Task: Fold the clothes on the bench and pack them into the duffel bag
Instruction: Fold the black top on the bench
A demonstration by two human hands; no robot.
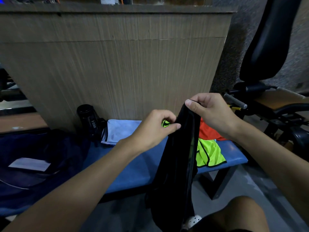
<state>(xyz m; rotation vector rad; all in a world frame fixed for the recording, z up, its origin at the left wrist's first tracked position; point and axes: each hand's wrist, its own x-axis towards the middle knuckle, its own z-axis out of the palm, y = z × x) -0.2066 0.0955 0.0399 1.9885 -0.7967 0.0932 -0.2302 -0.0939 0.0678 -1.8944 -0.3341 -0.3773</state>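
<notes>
While I pinch its top edge in both hands, right hand (212, 113) above left hand (155, 129), the black garment (177, 164) hangs lengthwise down before the worktop (138, 171).

The black bottle (88, 118) reads "I CAN" (white letters, running sideways).

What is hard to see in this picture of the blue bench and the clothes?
Head view only.
Long black garment: hangs bunched from left hand and right hand, so its type is unclear.
Orange garment: mostly hidden behind the right hand and the black garment.
Dark blue duffel bag: cut off by the left edge, dim; its opening cannot be made out.
</notes>
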